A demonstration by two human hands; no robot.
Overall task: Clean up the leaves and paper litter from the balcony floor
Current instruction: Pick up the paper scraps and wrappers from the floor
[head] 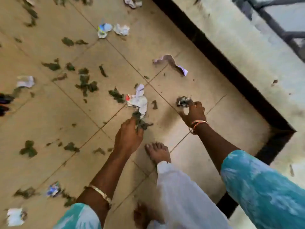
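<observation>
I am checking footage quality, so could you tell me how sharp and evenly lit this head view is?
Head view: soft daylight, no glare; motion smear blurs leaves and paper; left hand and right hand fairly sharp; wide-angle tilt skews the tiles.

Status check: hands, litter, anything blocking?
Left hand grips leaves. Right hand pinches crumpled scrap. Printed paper just ahead, leaves and paper still scattered. Nothing blocking.

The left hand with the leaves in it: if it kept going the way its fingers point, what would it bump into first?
Most likely the crumpled paper just beyond the left hand, which grips some leaves. The paper lies almost touching them.
</observation>
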